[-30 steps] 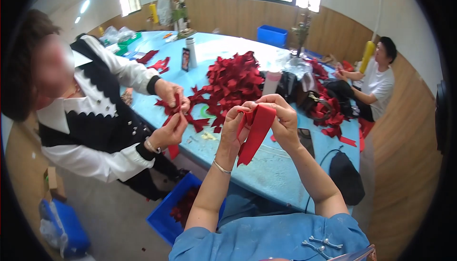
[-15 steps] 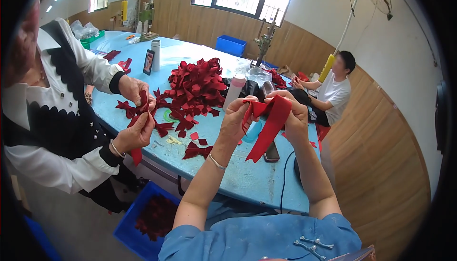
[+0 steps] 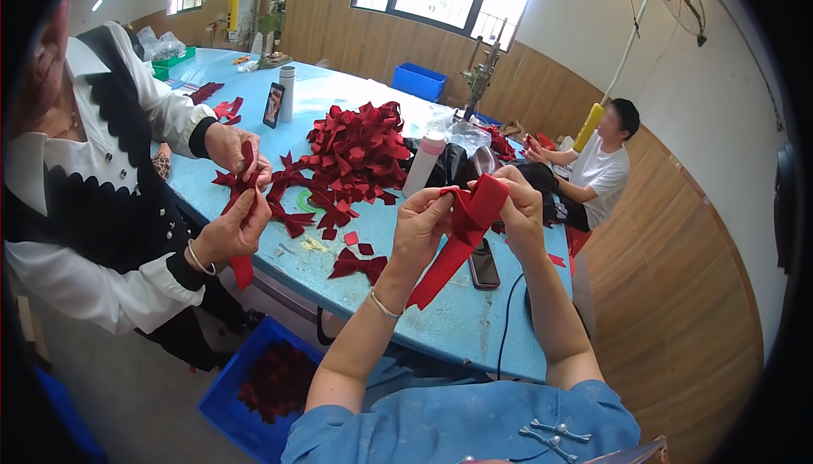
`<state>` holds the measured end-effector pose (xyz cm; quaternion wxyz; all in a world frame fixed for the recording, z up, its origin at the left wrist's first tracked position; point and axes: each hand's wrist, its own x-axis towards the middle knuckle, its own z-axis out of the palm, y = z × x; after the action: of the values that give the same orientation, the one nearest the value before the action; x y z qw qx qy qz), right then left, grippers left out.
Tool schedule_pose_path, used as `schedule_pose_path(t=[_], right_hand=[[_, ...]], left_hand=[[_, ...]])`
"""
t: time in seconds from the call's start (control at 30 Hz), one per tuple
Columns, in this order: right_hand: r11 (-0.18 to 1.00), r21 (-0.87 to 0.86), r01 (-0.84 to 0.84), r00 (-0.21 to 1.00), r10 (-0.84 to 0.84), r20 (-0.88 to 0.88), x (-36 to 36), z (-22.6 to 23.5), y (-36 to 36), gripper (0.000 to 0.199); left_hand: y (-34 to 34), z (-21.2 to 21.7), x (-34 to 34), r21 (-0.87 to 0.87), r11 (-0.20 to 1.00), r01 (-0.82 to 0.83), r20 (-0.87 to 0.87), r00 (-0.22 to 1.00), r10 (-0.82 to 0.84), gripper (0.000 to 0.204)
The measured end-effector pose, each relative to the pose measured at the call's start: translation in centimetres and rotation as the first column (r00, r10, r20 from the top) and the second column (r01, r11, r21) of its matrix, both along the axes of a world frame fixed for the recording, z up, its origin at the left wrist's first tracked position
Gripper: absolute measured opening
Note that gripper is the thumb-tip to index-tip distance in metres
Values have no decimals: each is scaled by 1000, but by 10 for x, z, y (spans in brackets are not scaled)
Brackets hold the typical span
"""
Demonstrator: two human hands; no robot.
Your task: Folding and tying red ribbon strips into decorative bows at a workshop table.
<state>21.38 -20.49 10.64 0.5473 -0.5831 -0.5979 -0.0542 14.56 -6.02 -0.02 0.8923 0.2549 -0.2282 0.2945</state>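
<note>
Since the earlier frame, the ribbon [image 3: 457, 245] has turned between the two hands: its long tail, which hung below the middle, is now swung toward the left wrist, and the hands are a little closer together. The left hand [image 3: 423, 220] is closed to a pinch, thumb against forefinger, on the gathered left part of the ribbon. The right hand [image 3: 522, 210] is also nearly closed; its thumb and fingers hold the broad folded end on the right. The ribbon itself is in the air above the table [image 3: 440, 335], and behind its tail lies a phone [image 3: 484, 265].

The step in hand seems to be the folding of the ribbon into loops — the upper part is already doubled, while the tail hangs free. The next move, one may judge, calls for a firm left pinch, so that the fold does not slip, and for the right fingers to lay the strip flat and even.

Beyond the hands there is a pile of red bows [image 3: 356, 149], and one separate bow [image 3: 358, 267] lies nearer. At the left, a co-worker [image 3: 118, 197] also holds a red strip — with both hands.
</note>
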Motion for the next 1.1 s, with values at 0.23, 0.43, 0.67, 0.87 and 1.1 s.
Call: schedule_pose_path(t=[0.23,0.43,0.67,0.87,1.1], right_hand=[[1000,9,-26,932,28,-361,-5,-21,-3,24],[1000,0,-27,909,25,-417,12,-43,-3,22],[978,5,-206,780,168,-603,14,-48,-6,24],[950,50,-307,678,255,-689,21,-66,-1,25],[925,108,-365,523,299,-798,20,-82,3,22]], left_hand=[[1,-3,-16,85,989,-123,-52,991,127,19],[7,-12,-16,213,946,-244,-93,959,268,21],[1,-14,-24,277,883,-380,-205,874,441,20],[-11,-18,-30,199,849,-489,-168,837,522,18],[-12,-24,-31,344,656,-671,-88,673,734,18]])
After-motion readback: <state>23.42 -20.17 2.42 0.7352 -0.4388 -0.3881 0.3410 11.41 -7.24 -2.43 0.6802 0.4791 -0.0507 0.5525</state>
